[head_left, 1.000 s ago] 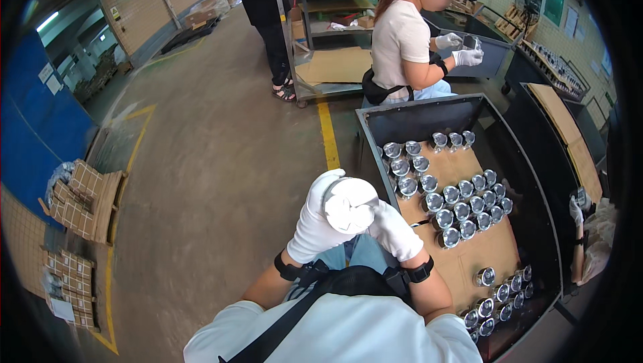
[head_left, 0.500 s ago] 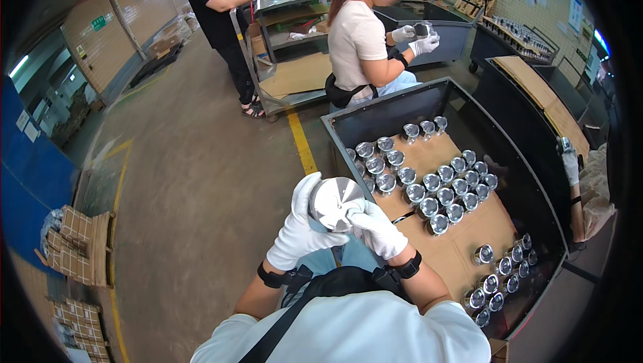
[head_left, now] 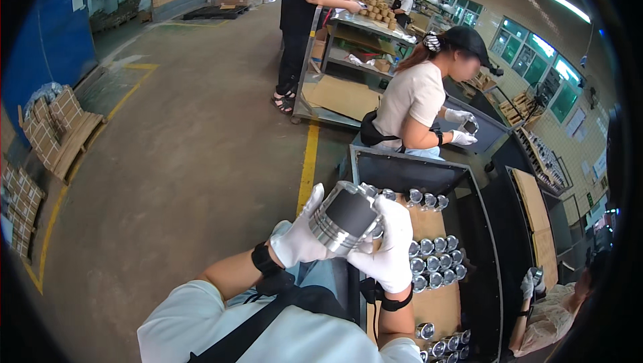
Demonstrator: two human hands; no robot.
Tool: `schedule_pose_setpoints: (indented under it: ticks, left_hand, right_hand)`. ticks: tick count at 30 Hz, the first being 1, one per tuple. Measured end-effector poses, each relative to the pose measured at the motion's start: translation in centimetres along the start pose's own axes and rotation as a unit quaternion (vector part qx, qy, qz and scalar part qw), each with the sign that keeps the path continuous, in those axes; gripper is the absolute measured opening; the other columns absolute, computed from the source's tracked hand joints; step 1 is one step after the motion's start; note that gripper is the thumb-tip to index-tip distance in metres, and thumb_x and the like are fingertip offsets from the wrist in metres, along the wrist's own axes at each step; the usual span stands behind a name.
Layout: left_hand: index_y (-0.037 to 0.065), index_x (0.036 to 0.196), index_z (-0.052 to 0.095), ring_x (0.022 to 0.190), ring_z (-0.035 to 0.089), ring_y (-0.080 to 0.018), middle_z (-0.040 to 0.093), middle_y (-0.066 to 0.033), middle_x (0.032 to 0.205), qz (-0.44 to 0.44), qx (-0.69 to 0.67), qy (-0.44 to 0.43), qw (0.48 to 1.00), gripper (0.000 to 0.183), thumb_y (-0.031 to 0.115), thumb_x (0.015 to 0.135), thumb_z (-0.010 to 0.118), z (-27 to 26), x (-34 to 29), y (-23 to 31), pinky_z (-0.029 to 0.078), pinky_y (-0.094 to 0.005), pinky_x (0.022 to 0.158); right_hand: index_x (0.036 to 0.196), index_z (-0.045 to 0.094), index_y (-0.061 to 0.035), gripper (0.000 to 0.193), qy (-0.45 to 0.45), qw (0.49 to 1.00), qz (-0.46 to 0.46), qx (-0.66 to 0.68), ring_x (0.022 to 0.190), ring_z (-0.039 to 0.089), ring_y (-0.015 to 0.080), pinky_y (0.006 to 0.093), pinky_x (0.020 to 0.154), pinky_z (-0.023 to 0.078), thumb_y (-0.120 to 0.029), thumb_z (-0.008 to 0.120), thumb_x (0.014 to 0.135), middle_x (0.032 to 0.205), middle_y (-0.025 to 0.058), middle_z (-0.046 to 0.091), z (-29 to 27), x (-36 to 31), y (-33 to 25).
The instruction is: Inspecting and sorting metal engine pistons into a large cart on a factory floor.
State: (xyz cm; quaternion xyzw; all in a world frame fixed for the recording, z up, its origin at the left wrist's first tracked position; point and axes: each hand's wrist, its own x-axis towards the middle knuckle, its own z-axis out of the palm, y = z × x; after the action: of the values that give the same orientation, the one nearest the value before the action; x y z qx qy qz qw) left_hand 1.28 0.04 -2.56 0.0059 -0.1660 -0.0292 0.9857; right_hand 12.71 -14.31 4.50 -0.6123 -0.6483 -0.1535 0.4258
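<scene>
An engine piston (head_left: 347, 214), silver with a dark grey patch on its side, is held up in front of me. My left hand (head_left: 299, 237), in a white glove, cups its left and lower side with the thumb raised. On its right, my right hand (head_left: 390, 246), also gloved, closes around the edge. The piston lies tilted, ringed grooves toward my left palm and dark side facing up. Just right of my hands, several similar pistons (head_left: 435, 263) stand in rows on a cardboard sheet (head_left: 437, 306) inside a dark metal bin (head_left: 493, 256).
Beyond the bin sits a co-worker (head_left: 415, 108) holding a piston in gloved hands. Another person (head_left: 299, 35) stands at a metal cart (head_left: 348, 116). A third person (head_left: 552, 316) works at far right. Boxes on a pallet (head_left: 63, 125) lie left, beside a yellow floor line (head_left: 127, 105).
The piston has been turned from its flat round end facing me to its dark side. My right hand has shifted around its right side. The view has swung, so the bin appears lower.
</scene>
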Motion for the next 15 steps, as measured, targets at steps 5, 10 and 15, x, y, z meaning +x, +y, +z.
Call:
schedule_pose_setpoints:
  ticks: [5, 10, 15]
  left_hand:
    - [0.009, 0.151, 0.041, 0.119, 0.060, -0.0381, 0.055, -0.0208, 0.140, 0.051, 0.077, 0.075, 0.993, 0.114, 0.094, 0.075, 0.038, 1.2, -0.2, 0.4, 0.049, -0.0537, 0.101]
    - [0.009, 0.151, 0.039, 0.116, 0.063, -0.0357, 0.057, -0.0197, 0.137, 0.085, 0.204, 0.096, 0.971, 0.117, 0.096, 0.073, 0.034, 1.0, -0.2, 0.3, 0.052, -0.0519, 0.099]
    - [0.009, 0.153, 0.036, 0.112, 0.064, -0.0365, 0.058, -0.0199, 0.135, 0.082, 0.297, 0.066, 0.949, 0.122, 0.099, 0.070, 0.031, 0.3, -0.7, 0.9, 0.053, -0.0506, 0.099]
  right_hand:
    - [0.136, 0.050, 0.0023, 0.087, 0.004, 0.997, 0.070, 0.019, 0.115, 0.059, 0.0409, 0.0467, 0.102, 0.046, -0.017, 0.084, 0.058, 0.123, 0.0225, 0.060, 1.7, 0.0, 0.6]
    - [0.145, 0.043, 0.0027, 0.112, 0.002, 0.992, 0.101, 0.070, 0.123, 0.056, 0.0395, 0.0459, 0.108, 0.042, -0.035, 0.095, 0.053, 0.133, 0.0217, 0.057, 1.8, -1.2, 1.4]
    - [0.143, 0.046, 0.0015, 0.106, -0.003, 0.990, 0.111, 0.088, 0.122, 0.059, 0.0390, 0.0447, 0.105, 0.046, -0.032, 0.094, 0.054, 0.131, 0.0218, 0.060, 1.9, -1.2, 1.0]
